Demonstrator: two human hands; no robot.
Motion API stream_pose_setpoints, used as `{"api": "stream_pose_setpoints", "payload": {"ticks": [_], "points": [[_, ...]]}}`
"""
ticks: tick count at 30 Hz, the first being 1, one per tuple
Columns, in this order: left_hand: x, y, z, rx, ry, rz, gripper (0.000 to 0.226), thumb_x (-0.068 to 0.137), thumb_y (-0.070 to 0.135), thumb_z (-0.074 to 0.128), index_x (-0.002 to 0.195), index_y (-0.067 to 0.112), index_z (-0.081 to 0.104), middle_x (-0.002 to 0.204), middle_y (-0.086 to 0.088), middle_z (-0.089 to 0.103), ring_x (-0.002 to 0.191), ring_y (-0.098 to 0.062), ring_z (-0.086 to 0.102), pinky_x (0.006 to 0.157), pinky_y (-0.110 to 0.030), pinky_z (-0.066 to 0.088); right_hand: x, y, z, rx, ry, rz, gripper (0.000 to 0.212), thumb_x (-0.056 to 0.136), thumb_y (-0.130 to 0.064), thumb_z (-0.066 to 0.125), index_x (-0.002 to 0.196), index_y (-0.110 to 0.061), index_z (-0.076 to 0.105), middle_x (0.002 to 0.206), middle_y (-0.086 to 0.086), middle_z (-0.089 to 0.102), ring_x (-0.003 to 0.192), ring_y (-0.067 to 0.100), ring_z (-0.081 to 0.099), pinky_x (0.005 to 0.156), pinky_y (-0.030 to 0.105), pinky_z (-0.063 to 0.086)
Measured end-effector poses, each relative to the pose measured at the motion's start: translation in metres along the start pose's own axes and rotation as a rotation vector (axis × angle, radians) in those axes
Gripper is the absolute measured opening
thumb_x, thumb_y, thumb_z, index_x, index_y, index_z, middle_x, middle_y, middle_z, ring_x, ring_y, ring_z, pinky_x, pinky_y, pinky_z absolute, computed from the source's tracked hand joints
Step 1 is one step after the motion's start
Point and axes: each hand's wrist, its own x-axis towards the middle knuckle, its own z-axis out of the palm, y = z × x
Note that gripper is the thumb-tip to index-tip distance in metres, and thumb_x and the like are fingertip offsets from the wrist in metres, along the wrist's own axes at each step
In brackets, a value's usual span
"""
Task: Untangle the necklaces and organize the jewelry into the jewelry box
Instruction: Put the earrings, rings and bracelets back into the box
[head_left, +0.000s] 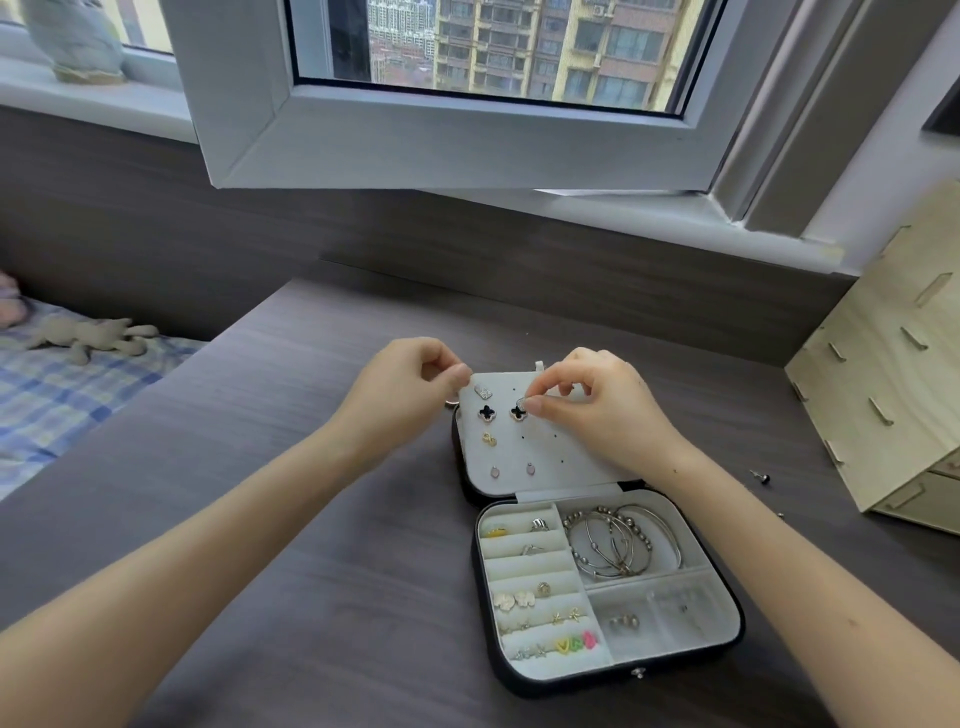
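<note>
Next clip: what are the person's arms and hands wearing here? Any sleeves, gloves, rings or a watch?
Nothing worn shows. The left hand and right hand are bare, without gloves, and no ring is visible on the fingers that show. Neither wrist carries a watch or bracelet. Both forearms are uncovered down to the frame's edges, so no sleeve appears.

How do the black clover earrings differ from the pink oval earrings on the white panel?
The black clover earrings are dark and four-lobed; the pink oval earrings pale and smaller. The clovers sit higher, the pink ovals in the bottom row. The right hand pinches a silver stud beside one clover; the pink ovals lie untouched. Both pairs sit on the white panel.
</note>
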Motion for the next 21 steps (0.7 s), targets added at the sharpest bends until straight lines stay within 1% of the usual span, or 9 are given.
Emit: {"api": "stream_pose_setpoints", "payload": {"ticks": [2, 5, 9, 11, 13, 15, 16, 19, 21], "points": [[-0.003, 0.006, -0.007, -0.143, -0.015, -0.027, 0.016, 0.092, 0.019, 0.059, 0.077, 0.013, 0.064, 0.091, -0.006, 0.073, 0.093, -0.028, 0.065, 0.081, -0.041, 0.051, 0.0, -0.002, -0.001, -0.038, 0.026, -0.046, 0.016, 0.078, -0.038, 0.072, 0.067, -0.044, 0.062, 0.074, -0.01, 0.051, 0.079, 0.003, 0.042, 0.08, 0.03, 0.03], [-0.008, 0.013, -0.015, -0.261, -0.056, -0.043, 0.016, 0.092, 0.018, 0.059, 0.083, 0.007, 0.066, 0.091, -0.005, 0.074, 0.1, -0.037, 0.062, 0.082, -0.045, 0.048, 0.001, -0.005, -0.005, -0.085, 0.065, -0.083, 0.012, 0.077, -0.04, 0.072, 0.069, -0.043, 0.064, 0.075, -0.01, 0.052, 0.079, 0.006, 0.043, 0.08, 0.031, 0.028], [-0.011, 0.018, -0.021, -0.326, -0.104, -0.025, 0.015, 0.092, 0.014, 0.058, 0.086, 0.004, 0.066, 0.091, -0.003, 0.074, 0.092, -0.019, 0.069, 0.095, -0.05, 0.045, 0.0, -0.012, -0.013, -0.073, 0.102, -0.09, 0.015, 0.076, -0.038, 0.072, 0.066, -0.044, 0.062, 0.072, -0.011, 0.052, 0.087, 0.011, 0.051, 0.083, 0.036, 0.034], [-0.011, 0.018, -0.023, -0.355, -0.126, -0.016, 0.015, 0.092, 0.013, 0.057, 0.086, 0.004, 0.067, 0.091, -0.003, 0.074, 0.09, -0.016, 0.07, 0.095, -0.047, 0.045, 0.0, -0.016, -0.018, -0.07, 0.088, -0.093, 0.019, 0.076, -0.037, 0.072, 0.065, -0.046, 0.06, 0.07, -0.012, 0.051, 0.085, 0.01, 0.05, 0.082, 0.036, 0.035], [-0.012, 0.019, -0.025, -0.389, -0.145, -0.013, 0.014, 0.092, 0.012, 0.057, 0.087, 0.003, 0.067, 0.092, -0.004, 0.074, 0.091, -0.017, 0.07, 0.091, -0.035, 0.051, -0.001, -0.02, -0.022, -0.077, 0.072, -0.091, 0.02, 0.077, -0.037, 0.072, 0.064, -0.047, 0.059, 0.07, -0.012, 0.051, 0.079, 0.006, 0.045, 0.08, 0.034, 0.034], [-0.014, 0.022, -0.027, -0.415, -0.171, -0.021, 0.013, 0.091, 0.012, 0.058, 0.088, 0.004, 0.068, 0.092, -0.004, 0.074, 0.091, -0.017, 0.069, 0.083, -0.022, 0.052, -0.002, -0.023, -0.026, -0.089, 0.066, -0.08, 0.015, 0.077, -0.038, 0.071, 0.066, -0.044, 0.063, 0.07, -0.012, 0.051, 0.077, 0.007, 0.044, 0.08, 0.033, 0.033], [-0.016, 0.023, -0.028, -0.426, -0.189, -0.029, 0.013, 0.091, 0.012, 0.058, 0.088, 0.004, 0.068, 0.092, -0.004, 0.074, 0.091, -0.016, 0.069, 0.083, -0.02, 0.052, -0.002, -0.025, -0.027, -0.105, 0.072, -0.07, 0.012, 0.077, -0.038, 0.071, 0.067, -0.042, 0.065, 0.071, -0.012, 0.052, 0.078, 0.008, 0.045, 0.08, 0.032, 0.033], [-0.019, 0.027, -0.032, -0.443, -0.248, -0.043, 0.014, 0.09, 0.013, 0.059, 0.091, 0.004, 0.069, 0.093, -0.003, 0.074, 0.092, -0.012, 0.069, 0.089, -0.023, 0.05, -0.004, -0.029, -0.027, -0.202, 0.151, -0.08, 0.008, 0.075, -0.04, 0.072, 0.07, -0.036, 0.066, 0.075, -0.011, 0.055, 0.083, 0.012, 0.048, 0.08, 0.031, 0.029], [-0.021, 0.029, -0.034, -0.455, -0.277, -0.055, 0.013, 0.089, 0.013, 0.059, 0.086, 0.007, 0.07, 0.094, -0.003, 0.074, 0.092, -0.012, 0.069, 0.09, -0.026, 0.048, -0.007, -0.03, -0.028, -0.279, 0.264, -0.144, 0.015, 0.07, -0.044, 0.073, 0.076, -0.032, 0.065, 0.076, -0.012, 0.054, 0.082, 0.012, 0.046, 0.075, 0.031, 0.025]]}}
